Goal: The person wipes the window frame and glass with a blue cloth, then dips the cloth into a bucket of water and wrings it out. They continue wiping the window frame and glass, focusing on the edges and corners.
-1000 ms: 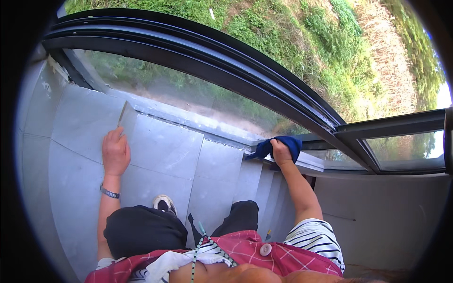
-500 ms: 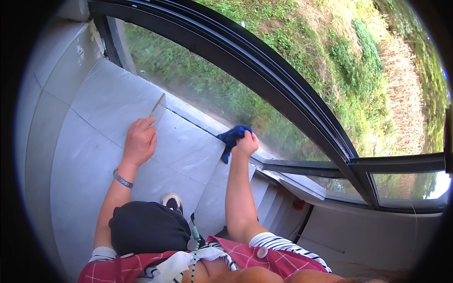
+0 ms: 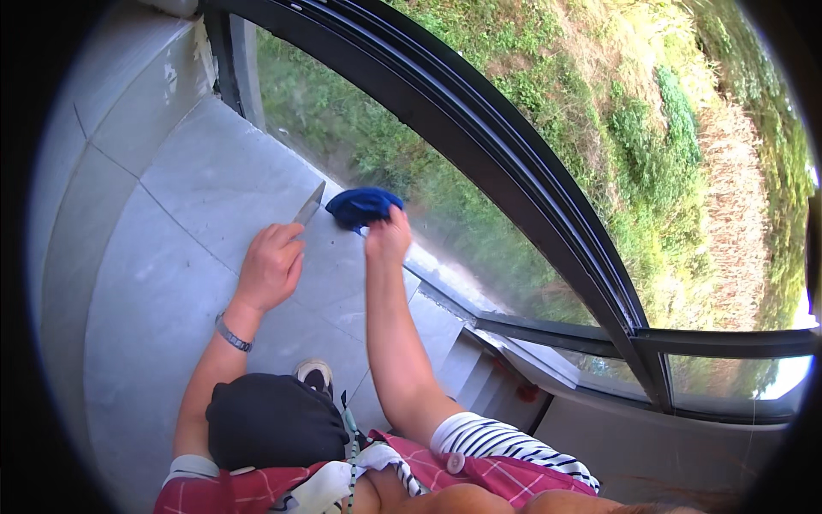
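Right hand [image 3: 388, 236] grips a bunched dark-blue cloth [image 3: 363, 206] against the glass.

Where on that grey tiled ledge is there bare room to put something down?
The widest bare patch of the tiled ledge lies left of the left hand, out to the wall. It is crowded by the glass, where the scraper blade, the blue cloth and the right hand sit close together, and near the shoe.
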A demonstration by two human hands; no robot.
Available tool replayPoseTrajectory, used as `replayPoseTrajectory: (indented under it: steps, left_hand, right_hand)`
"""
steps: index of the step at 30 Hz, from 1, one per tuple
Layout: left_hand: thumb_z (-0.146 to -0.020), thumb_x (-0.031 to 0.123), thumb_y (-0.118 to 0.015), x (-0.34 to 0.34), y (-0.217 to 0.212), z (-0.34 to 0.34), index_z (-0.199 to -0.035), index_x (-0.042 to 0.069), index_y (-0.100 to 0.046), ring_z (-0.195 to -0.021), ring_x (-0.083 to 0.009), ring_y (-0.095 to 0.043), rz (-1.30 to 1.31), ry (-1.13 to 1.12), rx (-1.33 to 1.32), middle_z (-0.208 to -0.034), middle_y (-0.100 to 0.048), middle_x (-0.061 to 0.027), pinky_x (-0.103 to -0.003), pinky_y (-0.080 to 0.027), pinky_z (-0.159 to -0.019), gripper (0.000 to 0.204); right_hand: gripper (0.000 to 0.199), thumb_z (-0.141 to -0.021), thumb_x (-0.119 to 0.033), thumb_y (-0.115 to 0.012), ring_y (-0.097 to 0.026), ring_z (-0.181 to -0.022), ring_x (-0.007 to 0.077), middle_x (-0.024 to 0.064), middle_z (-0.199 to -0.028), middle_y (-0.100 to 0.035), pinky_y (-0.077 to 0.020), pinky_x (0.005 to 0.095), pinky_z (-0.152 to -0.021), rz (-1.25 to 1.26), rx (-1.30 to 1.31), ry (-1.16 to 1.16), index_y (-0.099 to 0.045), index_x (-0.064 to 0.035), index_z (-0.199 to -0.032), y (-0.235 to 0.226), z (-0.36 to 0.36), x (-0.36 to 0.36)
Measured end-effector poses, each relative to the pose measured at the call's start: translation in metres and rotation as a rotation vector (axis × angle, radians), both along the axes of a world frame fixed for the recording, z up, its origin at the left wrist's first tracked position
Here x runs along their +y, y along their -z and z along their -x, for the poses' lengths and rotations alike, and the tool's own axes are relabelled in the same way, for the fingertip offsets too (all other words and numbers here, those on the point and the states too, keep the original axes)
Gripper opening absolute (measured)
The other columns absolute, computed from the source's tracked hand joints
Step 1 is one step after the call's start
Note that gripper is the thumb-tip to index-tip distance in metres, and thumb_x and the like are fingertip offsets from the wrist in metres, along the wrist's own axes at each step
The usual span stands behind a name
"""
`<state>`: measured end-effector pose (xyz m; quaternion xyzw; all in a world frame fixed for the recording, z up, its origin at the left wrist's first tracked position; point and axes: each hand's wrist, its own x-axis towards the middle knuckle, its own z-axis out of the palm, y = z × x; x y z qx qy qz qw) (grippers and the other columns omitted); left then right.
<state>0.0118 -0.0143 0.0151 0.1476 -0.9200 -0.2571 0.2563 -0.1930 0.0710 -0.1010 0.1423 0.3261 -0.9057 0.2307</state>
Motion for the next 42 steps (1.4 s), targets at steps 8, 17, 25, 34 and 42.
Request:
replayPoseTrajectory:
  steps: [8,17,25,34,42]
  left_hand:
    - [-0.071,-0.001,-0.062,0.0,0.004,-0.002,-0.084,-0.002,-0.061,-0.092,-0.0311,-0.055,-0.011,-0.04,-0.001,-0.105,-0.059,-0.0123,-0.041,-0.045,-0.08,0.014]
    - [-0.071,0.0,-0.06,0.006,0.002,0.013,-0.078,0.0,-0.059,-0.091,-0.0293,-0.055,0.111,-0.092,-0.022,-0.101,-0.059,-0.012,-0.039,-0.045,-0.079,0.007]
    - [-0.078,0.009,-0.066,0.04,0.021,0.073,-0.088,-0.001,-0.064,-0.074,-0.02,-0.06,-0.55,-0.133,0.08,-0.081,-0.064,-0.0078,-0.032,-0.049,-0.067,0.014]
    - [-0.082,0.02,-0.069,0.079,0.075,0.193,-0.079,0.0,-0.067,-0.054,-0.0053,-0.055,-0.998,0.005,-0.17,-0.064,-0.062,-0.0029,-0.02,-0.044,-0.047,0.02]
    - [-0.077,0.013,-0.067,0.095,0.086,0.2,-0.068,-0.001,-0.065,-0.05,-0.0087,-0.057,-0.873,-0.151,-0.04,-0.059,-0.063,-0.0057,-0.023,-0.046,-0.048,0.016]
  right_hand:
    - [0.024,-0.096,-0.015,-0.04,-0.061,-0.101,0.0294,0.0172,-0.108,-0.063,-0.0469,0.0446,-0.096,-0.239,0.114,0.12,-0.055,0.0008,-0.105,-0.024,0.041,0.191]
    - [0.012,-0.087,-0.002,-0.06,-0.06,-0.068,0.0109,0.0021,-0.084,-0.064,-0.0481,0.0209,-0.059,-0.219,0.181,-0.146,-0.059,-0.004,-0.098,-0.05,0.001,0.026]
    - [0.013,-0.086,-0.001,-0.058,-0.06,-0.078,0.0152,0.0068,-0.089,-0.061,-0.05,0.0291,-0.071,-0.441,-0.02,-0.11,-0.052,-0.0043,-0.097,-0.027,-0.056,0.176]
    - [0.021,-0.081,0.006,-0.064,-0.056,-0.077,0.0072,0.002,-0.085,-0.058,-0.0464,0.0204,-0.07,-0.577,0.216,-0.284,-0.051,-0.0043,-0.093,-0.022,-0.094,0.174]
    - [0.019,-0.081,0.007,-0.062,-0.056,-0.077,0.0076,0.0026,-0.084,-0.057,-0.0466,0.0205,-0.07,-0.527,0.149,-0.198,-0.05,-0.0032,-0.092,-0.007,-0.085,0.196]
